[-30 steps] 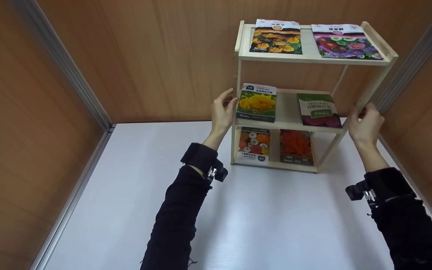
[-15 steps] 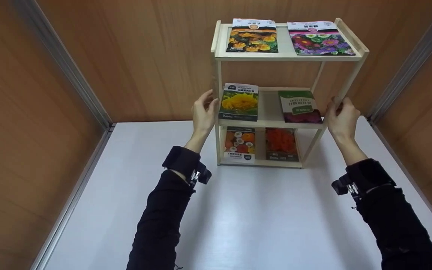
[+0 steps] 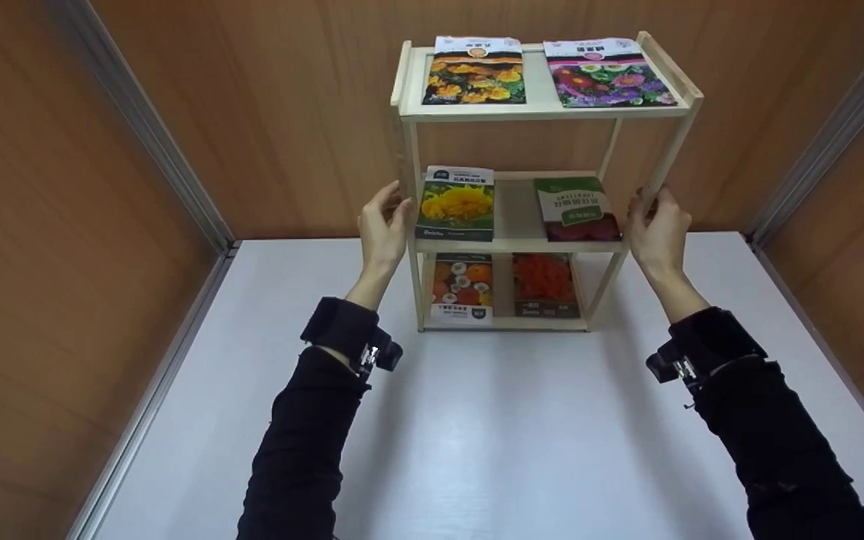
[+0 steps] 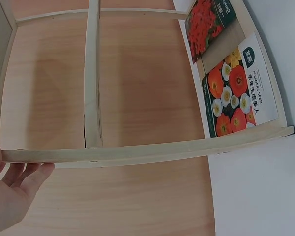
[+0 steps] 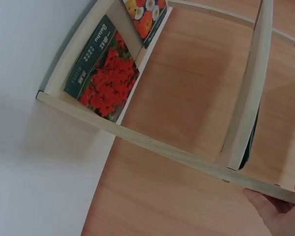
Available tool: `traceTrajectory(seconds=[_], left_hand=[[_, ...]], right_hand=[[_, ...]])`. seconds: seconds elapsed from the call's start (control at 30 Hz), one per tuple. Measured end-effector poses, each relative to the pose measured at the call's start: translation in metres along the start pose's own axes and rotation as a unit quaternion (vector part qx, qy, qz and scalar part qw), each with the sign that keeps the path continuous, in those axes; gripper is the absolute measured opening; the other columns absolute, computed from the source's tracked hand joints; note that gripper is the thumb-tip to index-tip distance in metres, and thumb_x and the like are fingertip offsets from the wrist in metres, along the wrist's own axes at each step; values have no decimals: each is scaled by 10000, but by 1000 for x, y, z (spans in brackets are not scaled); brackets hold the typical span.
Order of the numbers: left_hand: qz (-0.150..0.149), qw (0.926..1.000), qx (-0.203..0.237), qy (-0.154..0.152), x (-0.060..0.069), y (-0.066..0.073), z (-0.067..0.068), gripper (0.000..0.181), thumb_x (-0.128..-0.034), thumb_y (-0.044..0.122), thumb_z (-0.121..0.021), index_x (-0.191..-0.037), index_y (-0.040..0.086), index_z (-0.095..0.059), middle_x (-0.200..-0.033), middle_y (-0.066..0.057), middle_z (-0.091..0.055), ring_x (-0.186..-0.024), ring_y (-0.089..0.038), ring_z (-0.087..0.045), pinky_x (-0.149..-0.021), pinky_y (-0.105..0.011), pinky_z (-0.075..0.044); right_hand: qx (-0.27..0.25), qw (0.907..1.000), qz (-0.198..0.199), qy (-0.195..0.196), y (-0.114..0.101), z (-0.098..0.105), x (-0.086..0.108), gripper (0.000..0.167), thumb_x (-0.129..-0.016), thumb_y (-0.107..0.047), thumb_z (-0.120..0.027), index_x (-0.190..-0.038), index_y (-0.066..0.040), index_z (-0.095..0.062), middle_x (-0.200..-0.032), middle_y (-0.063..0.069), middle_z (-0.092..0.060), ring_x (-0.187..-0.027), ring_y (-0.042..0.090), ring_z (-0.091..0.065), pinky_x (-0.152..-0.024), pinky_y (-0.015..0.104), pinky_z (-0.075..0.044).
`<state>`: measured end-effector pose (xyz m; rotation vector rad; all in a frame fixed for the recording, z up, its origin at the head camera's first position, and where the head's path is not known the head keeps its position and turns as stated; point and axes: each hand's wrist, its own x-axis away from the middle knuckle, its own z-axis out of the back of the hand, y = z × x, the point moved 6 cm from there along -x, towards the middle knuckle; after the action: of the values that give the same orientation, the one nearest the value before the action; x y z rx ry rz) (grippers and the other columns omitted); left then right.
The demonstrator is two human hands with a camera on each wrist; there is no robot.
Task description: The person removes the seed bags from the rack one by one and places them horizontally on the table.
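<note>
A three-tier wooden shelf (image 3: 537, 246) stands towards the back of the white table. My left hand (image 3: 383, 236) grips its left upright at about the height of the middle tier. At the same height on the other side, my right hand (image 3: 658, 232) holds the right upright, thumb and fingers on either side of it. Seed packets lie in pairs: orange flowers (image 3: 473, 81) and mixed pink ones (image 3: 612, 79) on top, a yellow-flower packet (image 3: 456, 204) and a green one (image 3: 578, 210) in the middle, poppy (image 4: 233, 93) and red-flower packets (image 5: 108, 78) at the bottom.
A wood-grain panel (image 3: 289, 135) rises behind the shelf. Another side panel (image 3: 49, 262) stands at the left, with a metal strip along its corner, and one more (image 3: 844, 217) at the right. The white tabletop (image 3: 507, 435) extends in front of the shelf.
Both hands have moved left together with the shelf, which has shifted from the right towards the middle and now faces more squarely forward. The packets have kept their places on the tiers.
</note>
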<state>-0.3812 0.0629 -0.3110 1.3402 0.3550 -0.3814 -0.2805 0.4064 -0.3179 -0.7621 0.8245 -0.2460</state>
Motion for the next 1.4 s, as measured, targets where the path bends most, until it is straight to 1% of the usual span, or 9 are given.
traceTrajectory(seconds=[0.33,0.47,0.57,0.67,0.73,0.87,1.0,1.2,1.4], left_hand=[[36,9999,-162,27,1,-4,6,338,-881,19,-512,-1208,-62,-489,-1056,-191,-579,-950,-236,-560,-834,-257,-449],[-36,9953,-915,-320,2,0,2,388,-892,86,-515,-1241,-68,-446,-1128,-203,-541,-1009,-249,-533,-865,-277,-434],[66,9692,-2349,-741,5,3,-3,494,-893,211,-532,-1280,-64,-394,-1194,-213,-492,-1057,-290,-503,-864,-349,-435],[325,9176,-3779,-1191,12,5,-8,623,-861,317,-573,-1304,-62,-352,-1224,-214,-457,-1086,-320,-474,-848,-399,-437],[455,8899,-4322,-1383,16,7,-10,659,-834,335,-606,-1291,-69,-357,-1197,-214,-461,-1068,-331,-475,-811,-420,-452],[532,8679,-4660,-1637,22,16,-14,626,-822,306,-624,-1265,-72,-396,-1135,-197,-479,-1044,-321,-477,-780,-425,-463],[570,8528,-4788,-2008,27,30,-16,572,-826,282,-620,-1230,-81,-440,-1111,-184,-499,-1042,-307,-487,-793,-415,-464],[612,8434,-4735,-2465,29,62,-14,504,-831,308,-614,-1184,-35,-503,-1104,-156,-524,-1005,-281,-526,-813,-402,-461],[551,8573,-4407,-2603,22,108,-11,479,-832,356,-600,-1157,13,-525,-1088,-114,-547,-903,-221,-564,-715,-335,-491]], right_hand=[[-70,9998,50,-175,-2,-6,2,211,-890,-78,-469,-1000,83,-551,-861,181,-635,-779,258,-620,-677,324,-514],[42,9985,27,-542,-2,-2,1,246,-888,-95,-485,-1045,82,-551,-938,210,-621,-844,299,-609,-720,371,-504],[431,9941,110,-992,-6,4,3,273,-875,-98,-505,-1036,119,-537,-955,267,-598,-874,366,-588,-734,436,-485],[1218,9805,149,-1538,-12,10,9,280,-861,-122,-520,-930,147,-549,-871,299,-587,-793,394,-576,-659,469,-474],[1748,9665,127,-1875,-17,13,14,300,-844,-150,-538,-849,149,-566,-785,292,-579,-674,363,-550,-553,449,-449],[2364,9421,28,-2377,-31,16,20,309,-820,-181,-574,-663,85,-555,-589,174,-495,-525,251,-441,-403,344,-346],[2493,9344,-43,-2545,-50,20,19,352,-813,-169,-588,-521,-22,-457,-502,39,-379,-487,199,-399,-390,292,-304],[2421,9339,223,-2620,-91,18,17,349,-812,-165,-596,-529,-57,-422,-474,-7,-317,-467,165,-366,-388,266,-275],[2369,9291,546,-2786,-144,17,12,237,-838,-158,-577,-835,76,-611,-715,199,-594,-628,302,-559,-457,364,-434]])
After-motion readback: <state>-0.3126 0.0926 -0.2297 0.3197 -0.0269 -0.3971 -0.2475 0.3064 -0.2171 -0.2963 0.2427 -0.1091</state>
